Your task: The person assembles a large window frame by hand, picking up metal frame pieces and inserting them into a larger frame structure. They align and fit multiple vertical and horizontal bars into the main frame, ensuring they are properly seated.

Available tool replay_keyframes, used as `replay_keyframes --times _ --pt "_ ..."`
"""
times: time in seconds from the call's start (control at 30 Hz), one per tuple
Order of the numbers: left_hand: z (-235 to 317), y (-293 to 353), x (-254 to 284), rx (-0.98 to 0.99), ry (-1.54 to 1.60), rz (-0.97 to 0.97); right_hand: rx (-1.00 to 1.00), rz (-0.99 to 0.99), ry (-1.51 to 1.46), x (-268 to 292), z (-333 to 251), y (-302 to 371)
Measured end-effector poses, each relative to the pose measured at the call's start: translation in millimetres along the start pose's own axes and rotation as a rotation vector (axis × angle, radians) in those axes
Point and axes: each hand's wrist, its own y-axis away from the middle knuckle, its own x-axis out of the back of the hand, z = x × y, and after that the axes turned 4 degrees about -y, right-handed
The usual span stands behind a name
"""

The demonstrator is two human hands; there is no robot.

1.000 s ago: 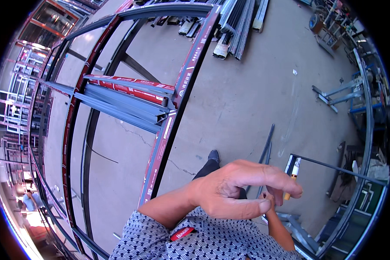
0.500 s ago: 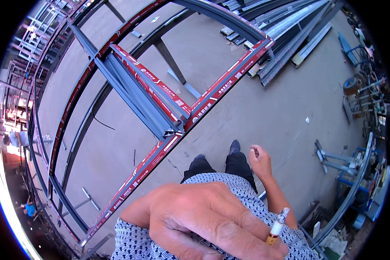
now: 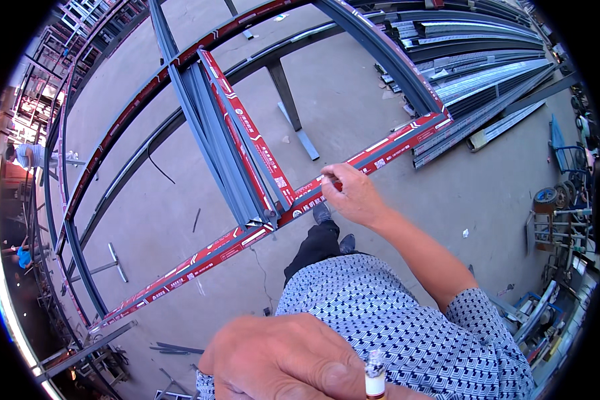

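Note:
A lit cigarette [image 3: 375, 383] with a grey ash tip is held between the fingers of my left hand [image 3: 283, 357], large and close at the lower edge. Some of those fingers are cut off by the picture's rim. My right hand [image 3: 355, 195] is loosely curled, with nothing visible in it. It overlaps the near bar of a metal frame [image 3: 393, 143] covered in red printed film; whether it touches the bar I cannot tell. Left of that hand, grey metal profiles [image 3: 213, 143] and a red-filmed strip [image 3: 250, 137] lie across the frame, their near ends on the bar.
Long metal profiles [image 3: 480, 73] are stacked on the floor at the far right. Carts and wheeled gear [image 3: 547, 200] line the right side. Metal racks [image 3: 80, 20] stand far left, and a person in a striped top [image 3: 30, 155] is at the left edge.
My right hand has moved forward and left, from beside my leg to over the near bar. The view has shifted, and my left hand with the cigarette now sits lower in it.

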Motion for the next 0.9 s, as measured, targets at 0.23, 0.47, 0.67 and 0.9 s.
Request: replay_keyframes --times 0.23,0.47,0.67,0.9 --pt "3.9 -25.3 45.9 -0.219 -0.076 0.085 -0.259 -0.273 0.087 -62.5 -3.3 -65.2" --pt "31.4 -34.6 66.9 -0.282 -0.194 0.156 -0.395 -0.428 -0.166 -91.6 -4.0 -97.6" --pt "34.7 -16.0 119.3 -0.077 -0.516 0.59 -0.469 -0.426 -0.277 -91.7 5.8 -111.4" --pt "-42.2 27.2 236.2 0.457 -1.888 0.944 -0.483 -0.491 -0.367 -95.8 18.4 -120.0"
